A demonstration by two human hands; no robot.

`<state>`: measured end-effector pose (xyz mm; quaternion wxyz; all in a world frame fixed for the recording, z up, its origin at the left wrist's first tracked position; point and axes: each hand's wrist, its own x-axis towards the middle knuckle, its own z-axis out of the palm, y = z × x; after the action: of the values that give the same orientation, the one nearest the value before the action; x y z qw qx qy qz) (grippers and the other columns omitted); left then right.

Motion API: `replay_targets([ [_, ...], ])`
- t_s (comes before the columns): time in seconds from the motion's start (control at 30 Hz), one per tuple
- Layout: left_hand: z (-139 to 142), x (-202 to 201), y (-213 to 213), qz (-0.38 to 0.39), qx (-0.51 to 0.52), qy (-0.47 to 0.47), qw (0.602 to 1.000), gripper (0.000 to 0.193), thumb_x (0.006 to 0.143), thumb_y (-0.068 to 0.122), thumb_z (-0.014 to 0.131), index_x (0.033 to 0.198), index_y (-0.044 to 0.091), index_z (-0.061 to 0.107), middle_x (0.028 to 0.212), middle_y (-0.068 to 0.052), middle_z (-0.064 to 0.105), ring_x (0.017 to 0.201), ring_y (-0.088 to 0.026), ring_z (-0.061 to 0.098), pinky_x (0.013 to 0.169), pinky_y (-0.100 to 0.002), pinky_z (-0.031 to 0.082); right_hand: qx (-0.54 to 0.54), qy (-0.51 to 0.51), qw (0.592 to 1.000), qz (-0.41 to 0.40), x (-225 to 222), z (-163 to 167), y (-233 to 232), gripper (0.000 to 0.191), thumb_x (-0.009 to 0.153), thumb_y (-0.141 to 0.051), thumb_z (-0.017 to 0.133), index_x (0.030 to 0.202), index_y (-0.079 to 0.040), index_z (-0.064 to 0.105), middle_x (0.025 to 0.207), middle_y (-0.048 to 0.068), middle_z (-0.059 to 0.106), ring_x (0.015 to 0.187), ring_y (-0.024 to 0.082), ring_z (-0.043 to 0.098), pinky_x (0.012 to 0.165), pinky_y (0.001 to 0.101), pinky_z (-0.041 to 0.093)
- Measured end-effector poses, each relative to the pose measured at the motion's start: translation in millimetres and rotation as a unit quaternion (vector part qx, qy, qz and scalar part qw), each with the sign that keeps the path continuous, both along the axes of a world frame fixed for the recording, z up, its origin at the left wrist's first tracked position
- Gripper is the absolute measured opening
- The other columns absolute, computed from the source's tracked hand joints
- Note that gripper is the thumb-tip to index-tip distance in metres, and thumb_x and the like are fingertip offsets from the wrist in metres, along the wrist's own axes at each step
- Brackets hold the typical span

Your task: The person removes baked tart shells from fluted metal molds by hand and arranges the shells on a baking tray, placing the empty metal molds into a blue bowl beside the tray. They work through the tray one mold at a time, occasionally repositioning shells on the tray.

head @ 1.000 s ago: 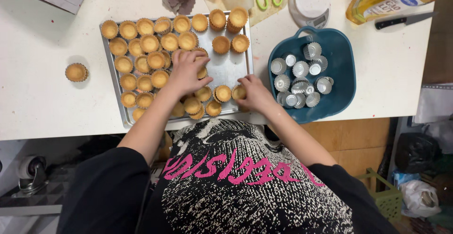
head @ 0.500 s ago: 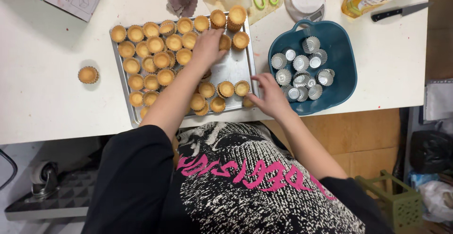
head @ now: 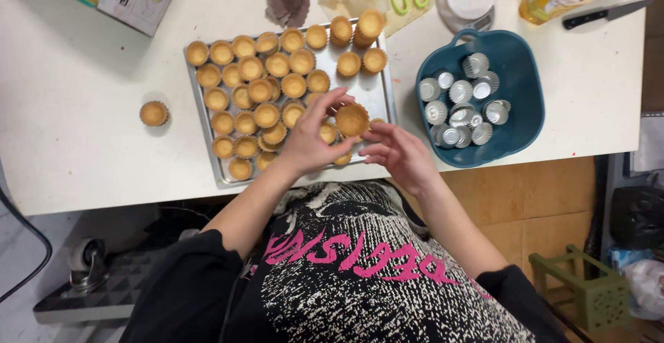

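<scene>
You now hold one tart shell (head: 352,119) lifted above the baking tray (head: 377,88).
Half a second ago your left hand (head: 308,142) reached among the shells; now its grip pinches this one, forearm angled across the surface edge, while your right hand (head: 400,153) hovers just beside, fingers loosely spread, empty.

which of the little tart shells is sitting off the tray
The lone round golden tart shell on the white table, left of the metal baking tray. All the others sit on the tray, except one in the left hand.
</scene>
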<state>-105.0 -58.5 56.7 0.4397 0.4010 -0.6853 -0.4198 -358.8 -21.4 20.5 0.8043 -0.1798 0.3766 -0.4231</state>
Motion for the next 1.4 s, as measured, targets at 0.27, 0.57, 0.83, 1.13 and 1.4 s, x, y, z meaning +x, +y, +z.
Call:
replay_targets([
  [0.27, 30.0, 35.4, 5.5, -0.045, -0.068, -0.046, 0.996, 0.073, 0.08, 0.019, 0.088, 0.142, 0.006, 0.052, 0.133, -0.014, 0.062, 0.122, -0.03, 0.063, 0.105, -0.04, 0.052, -0.059, 0.008, 0.998, 0.038, 71.0, 5.2, -7.6, 0.028, 0.105, -0.013, 0.063, 0.126, 0.005, 0.061, 0.114, 0.011, 0.069, 0.101, 0.022, 0.069, 0.088, 0.0375, 0.059],
  [0.57, -0.5, 44.3, -9.2, -0.079, 0.067, -0.009, 0.995, 0.043, 0.087, 0.016, 0.079, 0.125, 0.004, 0.065, 0.124, -0.011, 0.069, 0.115, -0.023, 0.068, 0.101, -0.035, 0.054, -0.058, 0.113, 0.958, -0.258, 5.5, 52.9, -9.3, 0.026, 0.101, -0.011, 0.06, 0.124, 0.0, 0.062, 0.111, 0.019, 0.071, 0.086, 0.026, 0.073, 0.075, 0.0344, 0.062],
  [0.83, -23.8, -26.2, -34.7, -0.287, 0.066, -0.032, 0.955, 0.037, 0.085, 0.012, 0.075, 0.12, 0.003, 0.068, 0.116, -0.01, 0.072, 0.107, -0.022, 0.07, 0.095, -0.034, 0.054, -0.112, -0.011, 0.743, -0.66, -148.2, 23.3, 177.0, 0.032, 0.1, -0.036, 0.06, 0.114, -0.008, 0.067, 0.106, 0.016, 0.071, 0.102, 0.034, 0.069, 0.087, 0.0459, 0.056],
  [1.13, -57.6, -84.7, -59.0, -0.282, 0.042, -0.105, 0.953, 0.036, 0.081, 0.015, 0.077, 0.115, 0.005, 0.071, 0.11, -0.008, 0.075, 0.099, -0.02, 0.071, 0.089, -0.032, 0.055, 0.374, -0.145, 0.554, -0.729, -93.0, -150.2, 291.5, 0.04, 0.098, -0.047, 0.049, 0.116, -0.012, 0.058, 0.106, 0.013, 0.066, 0.097, 0.036, 0.063, 0.082, 0.0562, 0.054],
  [1.4, -112.1, -91.6, -74.1, -0.105, -0.035, -0.122, 0.986, 0.044, 0.078, 0.021, 0.08, 0.12, 0.009, 0.072, 0.111, -0.01, 0.073, 0.102, -0.02, 0.071, 0.088, -0.034, 0.055, -0.298, -0.037, 0.704, -0.644, -537.3, 172.0, 55.0, 0.07, 0.089, -0.071, 0.064, 0.118, -0.008, 0.052, 0.108, 0.008, 0.056, 0.099, 0.023, 0.054, 0.088, 0.0355, 0.047],
])
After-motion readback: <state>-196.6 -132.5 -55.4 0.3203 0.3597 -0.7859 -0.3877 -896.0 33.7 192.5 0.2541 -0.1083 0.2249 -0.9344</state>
